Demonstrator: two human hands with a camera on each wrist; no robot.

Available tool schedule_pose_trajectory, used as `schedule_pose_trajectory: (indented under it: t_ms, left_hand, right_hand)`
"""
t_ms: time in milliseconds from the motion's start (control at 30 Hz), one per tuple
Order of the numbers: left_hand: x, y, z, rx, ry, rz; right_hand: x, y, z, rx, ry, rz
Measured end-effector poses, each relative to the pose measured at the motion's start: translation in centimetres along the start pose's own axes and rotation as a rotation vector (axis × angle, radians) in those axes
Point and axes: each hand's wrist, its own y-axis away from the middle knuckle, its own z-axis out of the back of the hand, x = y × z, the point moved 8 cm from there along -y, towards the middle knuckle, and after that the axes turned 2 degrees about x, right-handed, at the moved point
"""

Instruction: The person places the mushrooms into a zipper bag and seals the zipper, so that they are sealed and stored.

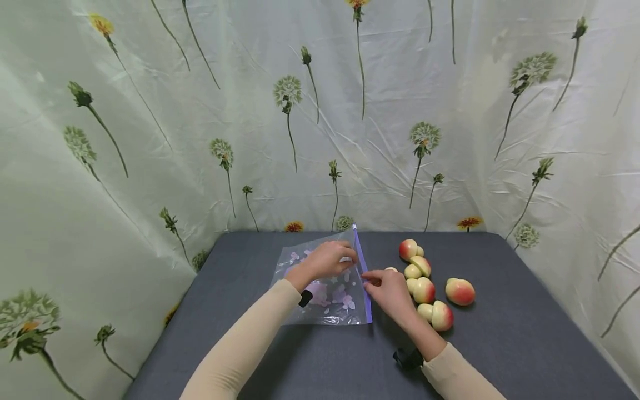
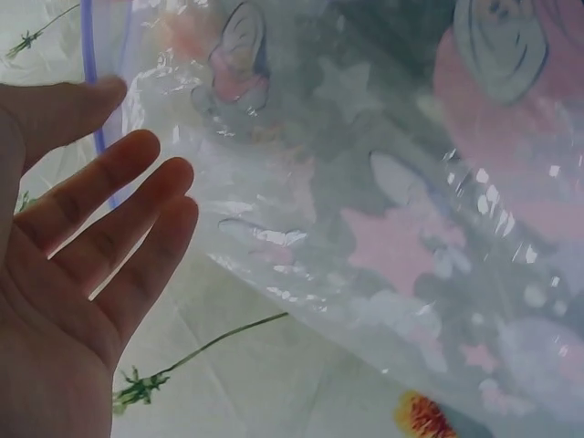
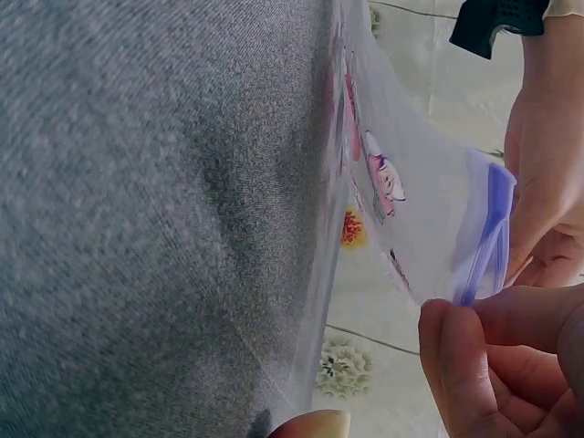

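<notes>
A clear plastic zip bag (image 1: 325,316) with pink and white cartoon prints lies on the table, its purple zip strip (image 1: 367,308) along the right side. My right hand (image 1: 390,291) pinches this strip near its middle between thumb and fingertips; the right wrist view shows the pinched strip (image 3: 497,196) raised beside the fingers. Above the bag, my left hand (image 1: 327,260) has its fingertips close to the strip. Its fingers (image 2: 137,151) are loosely bent and spread in the left wrist view, overlapping the strip, and nothing shows between them.
Several rounded cream-and-red pieces (image 1: 424,290), most with a smaller knobbed end, lie to the right of the right hand. One larger, peach-like piece (image 1: 460,291) sits apart. Behind the dark grey table (image 1: 250,261) hangs a flower-printed curtain (image 1: 250,122).
</notes>
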Motion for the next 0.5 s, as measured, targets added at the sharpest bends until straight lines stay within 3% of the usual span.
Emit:
schedule_pose_trajectory:
  t_ms: [233,500]
  left_hand:
    - [-0.34,0.42,0.29,0.069,-0.028,-0.017]
    - [-0.61,0.71,-0.51,0.119,-0.053,-0.038]
  right_hand:
    - [-0.36,0.01,-0.31,0.025,-0.026,-0.032]
    - [-0.2,0.16,-0.45,0.046,-0.043,-0.043]
